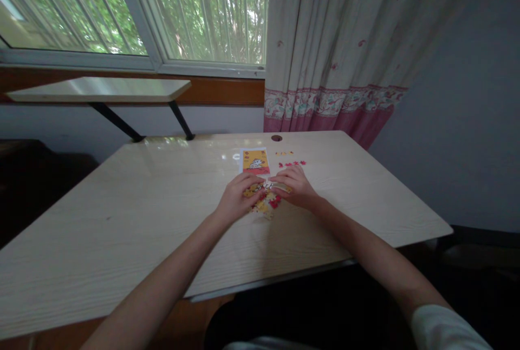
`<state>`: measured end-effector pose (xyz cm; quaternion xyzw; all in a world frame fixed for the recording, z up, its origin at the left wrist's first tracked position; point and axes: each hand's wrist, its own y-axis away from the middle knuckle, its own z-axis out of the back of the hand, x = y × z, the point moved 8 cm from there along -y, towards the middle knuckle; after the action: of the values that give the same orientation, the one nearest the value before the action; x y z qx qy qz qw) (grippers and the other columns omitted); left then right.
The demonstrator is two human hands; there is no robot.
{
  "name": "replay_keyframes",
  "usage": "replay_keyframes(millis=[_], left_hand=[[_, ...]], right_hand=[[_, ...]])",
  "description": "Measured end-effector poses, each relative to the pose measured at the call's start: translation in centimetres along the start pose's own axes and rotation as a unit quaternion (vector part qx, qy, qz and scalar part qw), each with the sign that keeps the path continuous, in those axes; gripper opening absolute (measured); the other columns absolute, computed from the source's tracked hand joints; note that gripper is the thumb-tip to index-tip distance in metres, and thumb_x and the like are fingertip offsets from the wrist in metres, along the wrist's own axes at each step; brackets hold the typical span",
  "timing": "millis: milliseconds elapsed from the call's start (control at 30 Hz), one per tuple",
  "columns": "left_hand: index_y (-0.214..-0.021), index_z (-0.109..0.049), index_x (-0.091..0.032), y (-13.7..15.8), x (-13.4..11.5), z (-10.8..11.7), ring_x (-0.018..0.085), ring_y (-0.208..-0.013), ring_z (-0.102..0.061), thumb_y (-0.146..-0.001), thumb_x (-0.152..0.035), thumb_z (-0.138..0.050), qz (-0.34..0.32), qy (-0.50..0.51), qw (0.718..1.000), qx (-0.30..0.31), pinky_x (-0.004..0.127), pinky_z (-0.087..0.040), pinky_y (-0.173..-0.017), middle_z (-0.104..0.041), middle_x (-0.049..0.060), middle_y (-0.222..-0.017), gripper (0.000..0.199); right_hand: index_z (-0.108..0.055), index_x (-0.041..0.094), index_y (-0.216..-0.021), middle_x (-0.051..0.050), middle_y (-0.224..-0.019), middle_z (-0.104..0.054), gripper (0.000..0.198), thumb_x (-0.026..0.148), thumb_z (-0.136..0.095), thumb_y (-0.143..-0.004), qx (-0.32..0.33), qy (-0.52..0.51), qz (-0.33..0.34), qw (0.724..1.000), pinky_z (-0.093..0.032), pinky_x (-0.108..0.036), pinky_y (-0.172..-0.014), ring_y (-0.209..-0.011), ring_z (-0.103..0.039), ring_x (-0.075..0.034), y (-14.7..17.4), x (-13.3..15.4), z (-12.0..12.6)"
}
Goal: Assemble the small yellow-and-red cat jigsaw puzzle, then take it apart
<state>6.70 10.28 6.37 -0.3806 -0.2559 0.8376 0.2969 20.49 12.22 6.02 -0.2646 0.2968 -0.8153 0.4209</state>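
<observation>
My left hand (240,196) and my right hand (296,186) meet over the desk, fingertips almost touching. Between them are a few small jigsaw puzzle pieces (268,184), white with black marks, with thumbs and fingers of both hands closed round them. Whether these pieces are joined is too small to tell. Just below the hands lies a loose heap of yellow and red pieces (262,206), partly covered by my fingers. Beyond my left hand rests a picture card (255,161) showing a white animal on yellow and red.
A row of red pieces (293,164) and a shorter row of yellow pieces (284,153) lie right of the card. The pale wooden desk (134,220) has a round hole (277,138) near its back edge. A raised shelf (122,89) stands at the back left, beside the curtain (325,68).
</observation>
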Motion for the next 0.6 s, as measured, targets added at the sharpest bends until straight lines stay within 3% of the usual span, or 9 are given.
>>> replay_keyframes(millis=[200, 367, 600], left_hand=[[-0.109, -0.058, -0.020, 0.0, 0.9, -0.1, 0.017, -0.089, -0.058, -0.081, -0.030, -0.058, 0.025, -0.007, 1.000, 0.017, 0.029, -0.048, -0.073, -0.063, 0.007, -0.101, 0.029], [-0.093, -0.063, -0.019, 0.0, 3.3, 0.5, 0.015, -0.078, -0.056, -0.083, -0.028, -0.054, 0.061, -0.047, 0.996, 0.035, 0.025, -0.045, -0.061, -0.061, 0.006, -0.090, 0.017], [-0.085, -0.063, -0.017, 0.1, 4.7, 1.1, 0.014, -0.071, -0.054, -0.083, -0.025, -0.050, 0.073, -0.096, 0.991, 0.049, 0.025, -0.042, -0.061, -0.061, 0.005, -0.082, 0.015]], right_hand=[[-0.067, 0.029, -0.099, -0.004, -0.088, -0.063, 0.025, 0.043, -0.057, -0.082, -0.018, 0.034, -0.028, 0.999, -0.035, -0.037, -0.082, -0.085, -0.051, -0.019, -0.2, -2.1, 2.6], [-0.069, 0.029, -0.096, -0.005, -0.089, -0.061, 0.025, 0.045, -0.059, -0.080, -0.065, 0.066, -0.107, 0.990, -0.035, -0.039, -0.083, -0.086, -0.051, -0.021, 0.1, -5.9, 6.3], [-0.070, 0.027, -0.093, -0.005, -0.089, -0.062, 0.025, 0.045, -0.061, -0.078, -0.043, 0.056, -0.083, 0.994, -0.038, -0.037, -0.081, -0.084, -0.052, -0.019, 0.1, -6.4, 6.4]])
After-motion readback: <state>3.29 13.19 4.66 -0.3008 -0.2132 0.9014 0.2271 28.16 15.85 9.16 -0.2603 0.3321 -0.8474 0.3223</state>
